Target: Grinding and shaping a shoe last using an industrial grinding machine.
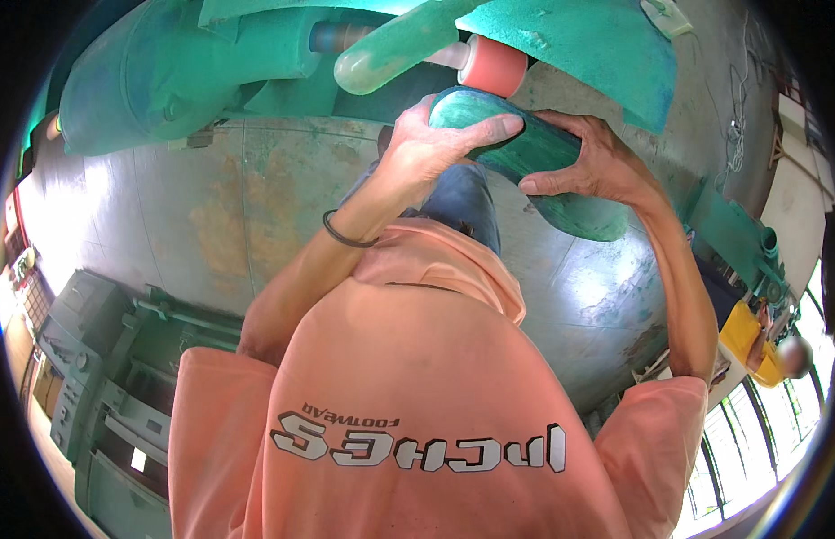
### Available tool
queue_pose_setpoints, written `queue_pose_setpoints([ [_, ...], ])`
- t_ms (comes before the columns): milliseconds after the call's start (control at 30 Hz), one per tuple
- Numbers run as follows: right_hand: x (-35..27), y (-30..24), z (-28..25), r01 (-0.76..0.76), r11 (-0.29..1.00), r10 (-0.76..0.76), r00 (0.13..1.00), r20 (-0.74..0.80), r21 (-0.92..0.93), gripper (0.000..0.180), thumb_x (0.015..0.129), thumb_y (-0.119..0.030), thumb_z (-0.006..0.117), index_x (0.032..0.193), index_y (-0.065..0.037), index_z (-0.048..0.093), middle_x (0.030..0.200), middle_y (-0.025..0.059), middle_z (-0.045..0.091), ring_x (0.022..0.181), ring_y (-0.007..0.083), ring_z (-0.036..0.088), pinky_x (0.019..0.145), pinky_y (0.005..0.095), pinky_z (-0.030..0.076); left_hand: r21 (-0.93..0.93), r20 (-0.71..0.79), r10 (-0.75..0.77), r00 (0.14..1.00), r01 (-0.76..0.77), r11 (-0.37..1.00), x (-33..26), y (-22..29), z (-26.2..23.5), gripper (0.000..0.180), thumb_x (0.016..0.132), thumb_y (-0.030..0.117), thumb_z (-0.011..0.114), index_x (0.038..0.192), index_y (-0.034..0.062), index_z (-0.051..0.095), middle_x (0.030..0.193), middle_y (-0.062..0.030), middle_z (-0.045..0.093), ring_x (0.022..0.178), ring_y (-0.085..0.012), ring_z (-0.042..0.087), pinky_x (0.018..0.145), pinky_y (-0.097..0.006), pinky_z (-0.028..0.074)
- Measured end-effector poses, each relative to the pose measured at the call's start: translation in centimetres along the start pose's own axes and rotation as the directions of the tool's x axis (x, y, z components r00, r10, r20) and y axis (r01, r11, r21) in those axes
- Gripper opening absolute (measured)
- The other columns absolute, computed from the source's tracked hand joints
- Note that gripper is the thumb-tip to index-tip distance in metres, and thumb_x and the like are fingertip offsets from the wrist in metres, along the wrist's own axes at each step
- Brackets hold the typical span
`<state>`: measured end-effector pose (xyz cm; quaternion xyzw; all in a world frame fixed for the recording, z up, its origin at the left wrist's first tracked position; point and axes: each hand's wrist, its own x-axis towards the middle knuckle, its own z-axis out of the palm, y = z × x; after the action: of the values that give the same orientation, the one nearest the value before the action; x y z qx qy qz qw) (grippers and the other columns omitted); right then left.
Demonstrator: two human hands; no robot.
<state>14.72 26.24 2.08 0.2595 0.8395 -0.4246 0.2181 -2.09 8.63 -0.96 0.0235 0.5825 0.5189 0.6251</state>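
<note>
So, both arms up and out in front, elbows bent, coming in from the lower edge past an orange-pink shirt (408,395). Left hand (435,144) wrapped over the near end of a green shoe sole (516,148), thumb stretched flat along its top edge, thin black band (344,235) round that wrist. Right hand (588,162) clamped on the far side of the same sole, fingers curled over its upper face, thumb tucked under. So both closed on it, neither spread wide. Sole held tilted, its top end right up against a pinkish-red roller (494,65) sticking out of a big green-dusted machine (193,72). Touching or just shy of it? Can't tell from here.

Hard-to-see stuff: underside of the sole hidden, plus its middle covered by the hands. Palms not visible either. A pale green guard (390,54) crosses in front of the roller shaft, so only the roller's tip shows. Machine top cut off at the frame edge. Legs mostly blocked by the shirt, just a patch of blue jeans (462,202). Grey-green machines (103,359) at lower left bent by the lens, details mushy. Another person in yellow (750,337) at the right rim, small and blurry.
</note>
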Motion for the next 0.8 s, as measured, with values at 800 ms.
queue_pose_setpoints([
  [800, -6.8, -2.9, -0.8, -0.192, 0.939, 0.253, 0.948, -0.195, 0.285, 0.067, 0.069, -0.053, 0.088, 0.105, 0.001, 0.072, 0.09, 0.0111, 0.074, 0.082, 0.0222, 0.07, 0.077, 0.0368, 0.054, -0.176, 0.005, -0.024, 1.0, 0.024, 0.984, -1.5, 0.1, 0.5, 0.071, 0.072, 0.034, 0.093, 0.122, -0.0029, 0.059, 0.114, -0.0122, 0.068, 0.101, -0.0201, 0.069, 0.084, -0.034, 0.061],
])
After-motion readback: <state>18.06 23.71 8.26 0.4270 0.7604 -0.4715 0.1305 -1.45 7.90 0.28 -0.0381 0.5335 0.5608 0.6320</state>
